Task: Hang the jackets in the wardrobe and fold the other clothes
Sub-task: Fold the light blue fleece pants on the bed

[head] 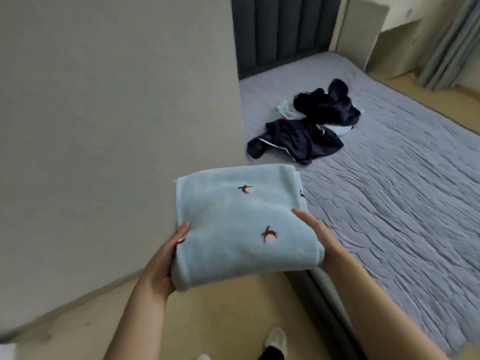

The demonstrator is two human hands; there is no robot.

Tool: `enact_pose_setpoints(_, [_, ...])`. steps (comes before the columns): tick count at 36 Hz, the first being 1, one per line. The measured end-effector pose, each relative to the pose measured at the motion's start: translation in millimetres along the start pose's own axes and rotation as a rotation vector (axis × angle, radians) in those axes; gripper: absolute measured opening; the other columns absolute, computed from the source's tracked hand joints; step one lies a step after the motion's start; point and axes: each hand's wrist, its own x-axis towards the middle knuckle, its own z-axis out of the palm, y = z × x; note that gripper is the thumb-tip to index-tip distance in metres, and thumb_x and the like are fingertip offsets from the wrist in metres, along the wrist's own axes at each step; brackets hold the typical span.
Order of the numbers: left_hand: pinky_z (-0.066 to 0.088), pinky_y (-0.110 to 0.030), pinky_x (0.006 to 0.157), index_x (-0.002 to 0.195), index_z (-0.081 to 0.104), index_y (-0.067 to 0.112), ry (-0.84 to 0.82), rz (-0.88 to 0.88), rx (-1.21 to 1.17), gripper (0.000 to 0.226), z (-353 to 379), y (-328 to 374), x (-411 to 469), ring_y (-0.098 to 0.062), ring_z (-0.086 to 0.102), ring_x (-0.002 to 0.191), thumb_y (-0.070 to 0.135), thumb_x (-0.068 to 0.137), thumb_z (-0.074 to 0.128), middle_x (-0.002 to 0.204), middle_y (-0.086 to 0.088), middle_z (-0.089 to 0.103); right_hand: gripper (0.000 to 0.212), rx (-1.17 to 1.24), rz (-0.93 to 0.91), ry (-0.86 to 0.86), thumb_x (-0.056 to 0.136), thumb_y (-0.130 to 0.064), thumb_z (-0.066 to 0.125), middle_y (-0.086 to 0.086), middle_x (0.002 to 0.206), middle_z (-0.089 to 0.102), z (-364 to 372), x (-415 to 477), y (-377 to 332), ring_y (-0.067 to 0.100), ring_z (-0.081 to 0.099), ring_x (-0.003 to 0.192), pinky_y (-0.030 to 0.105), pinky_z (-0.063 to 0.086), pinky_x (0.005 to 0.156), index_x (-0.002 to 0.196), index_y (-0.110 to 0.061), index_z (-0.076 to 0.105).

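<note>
Fleece-soft and pale blue, the folded garment (241, 229) is held in the air in the head view, over the floor (233, 320) beside the bed (389, 203). The left grip (162, 258) clasps its near left edge and the right grip (318, 236) its right edge, each thumb on top and the fingers tucked out of sight beneath. It looks light, thick and floppy, so I judge it would sag and unfold if taken by one corner, and support under both sides suits it; a heap of dark clothes (309, 126) lies crumpled on the bed, well apart.
</note>
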Motion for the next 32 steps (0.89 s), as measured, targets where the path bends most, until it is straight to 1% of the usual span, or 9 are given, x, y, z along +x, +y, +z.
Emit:
enact_pose_setpoints(5, [0.059, -0.033, 0.062, 0.108, 0.066, 0.016, 0.163, 0.141, -0.211, 0.035, -111, -4, -88, -0.024, 0.072, 0.083, 0.037, 0.081, 0.056, 0.102, -0.008, 0.073, 0.016, -0.207, 0.053, -0.23, 0.096, -0.023, 0.052, -0.001, 0.069, 0.069, 116, -6, 34, 0.013, 0.066, 0.063, 0.025, 0.049, 0.06, 0.099, -0.01, 0.061])
enact_pose_setpoints(8, [0.057, -0.031, 0.053, 0.103, 0.066, 0.012, 0.283, 0.184, -0.354, 0.043, -181, -20, -151, -0.025, 0.072, 0.075, 0.039, 0.071, 0.059, 0.094, -0.012, 0.074, 0.014, -0.302, 0.078, -0.358, 0.096, -0.023, 0.052, -0.003, 0.065, 0.07, 195, -21, 69, 0.008, 0.066, 0.058, 0.023, 0.048, 0.054, 0.094, -0.013, 0.062])
enact_pose_setpoints(12, [0.056, -0.031, 0.06, 0.102, 0.065, 0.015, 0.446, 0.308, -0.542, 0.032, -274, -52, -240, -0.023, 0.072, 0.069, 0.038, 0.083, 0.056, 0.086, -0.01, 0.075, 0.02, -0.446, 0.088, -0.564, 0.092, -0.029, 0.057, 0.004, 0.083, 0.072, 301, -59, 138, 0.012, 0.068, 0.069, 0.028, 0.05, 0.063, 0.102, -0.014, 0.064])
enact_pose_setpoints(16, [0.052, -0.039, 0.067, 0.091, 0.071, 0.012, 0.618, 0.439, -0.745, 0.047, -349, -90, -336, -0.029, 0.071, 0.066, 0.039, 0.053, 0.08, 0.077, -0.012, 0.074, 0.006, -0.614, 0.023, -0.772, 0.093, -0.026, 0.059, -0.004, 0.076, 0.067, 399, -129, 209, -0.004, 0.063, 0.06, 0.017, 0.049, 0.056, 0.095, -0.021, 0.062])
enact_pose_setpoints(20, [0.044, -0.037, 0.067, 0.096, 0.061, 0.014, 0.853, 0.578, -0.861, 0.026, -408, -135, -423, -0.027, 0.065, 0.076, 0.037, 0.093, 0.05, 0.068, -0.006, 0.073, 0.016, -0.661, 0.12, -1.029, 0.094, -0.024, 0.055, 0.007, 0.095, 0.07, 481, -203, 272, 0.018, 0.067, 0.081, 0.034, 0.053, 0.072, 0.107, -0.016, 0.062])
enact_pose_setpoints(25, [0.045, -0.037, 0.061, 0.086, 0.055, 0.019, 1.087, 0.675, -0.862, 0.017, -446, -174, -496, -0.024, 0.058, 0.072, 0.031, 0.097, 0.048, 0.052, 0.001, 0.067, 0.025, -0.669, 0.232, -1.339, 0.087, -0.03, 0.064, 0.007, 0.094, 0.074, 556, -270, 329, 0.022, 0.072, 0.085, 0.045, 0.055, 0.083, 0.107, -0.016, 0.063])
enact_pose_setpoints(27, [0.049, -0.037, 0.058, 0.091, 0.056, 0.017, 1.122, 0.693, -0.87, 0.016, -456, -183, -516, -0.026, 0.062, 0.07, 0.031, 0.096, 0.049, 0.063, -0.004, 0.07, 0.044, -0.688, 0.236, -1.408, 0.078, -0.042, 0.072, 0.013, 0.106, 0.071, 579, -287, 347, 0.03, 0.069, 0.096, 0.057, 0.049, 0.093, 0.112, -0.015, 0.063])
enact_pose_setpoints(30, [0.047, -0.041, 0.067, 0.101, 0.053, 0.025, 1.21, 0.78, -0.929, 0.014, -481, -203, -547, -0.031, 0.06, 0.085, 0.032, 0.089, 0.055, 0.09, -0.006, 0.065, 0.037, -0.696, 0.361, -1.5, 0.08, -0.033, 0.069, 0.013, 0.092, 0.073, 618, -321, 373, 0.027, 0.071, 0.08, 0.044, 0.06, 0.069, 0.108, -0.009, 0.062])
enact_pose_setpoints(32, [0.048, -0.042, 0.072, 0.112, 0.048, 0.026, 1.261, 0.8, -0.964, 0.035, -497, -212, -565, -0.035, 0.058, 0.095, 0.035, 0.081, 0.06, 0.101, -0.009, 0.062, 0.077, -0.717, 0.384, -1.575, 0.059, -0.041, 0.086, 0.017, 0.099, 0.071, 645, -340, 388, 0.03, 0.071, 0.083, 0.039, 0.059, 0.062, 0.119, -0.004, 0.058])
